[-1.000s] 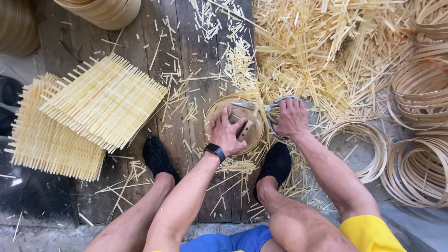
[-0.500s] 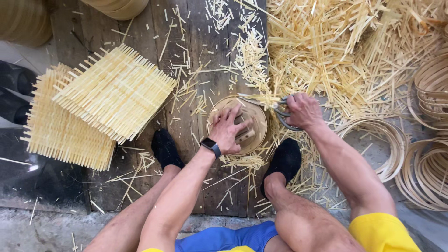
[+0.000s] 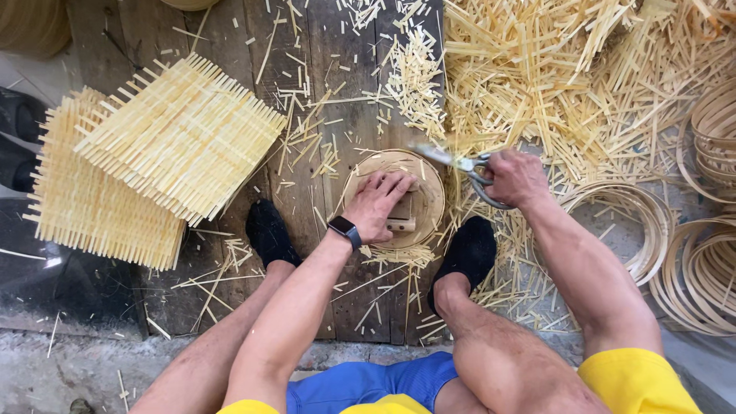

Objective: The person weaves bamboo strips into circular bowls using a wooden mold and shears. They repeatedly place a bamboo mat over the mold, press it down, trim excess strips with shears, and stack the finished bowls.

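My left hand (image 3: 379,203) presses flat on a small wooden block that sits on a round woven bamboo disc (image 3: 429,184) lying on the plank floor between my feet. A dark watch is on that wrist. My right hand (image 3: 515,178) grips the handles of grey metal shears (image 3: 452,160), whose blades point left over the disc's upper right edge. Short cut bamboo slivers lie around the disc.
Two stacked square woven bamboo mats (image 3: 153,146) lie at the left. A large heap of bamboo strips (image 3: 567,69) fills the upper right. Several bent bamboo hoops (image 3: 701,261) lie at the right. My feet in black socks (image 3: 268,230) flank the disc.
The view has shifted slightly. My left hand has flattened onto the block on the disc, and my right hand has brought the shears' blades over the disc's upper right edge.
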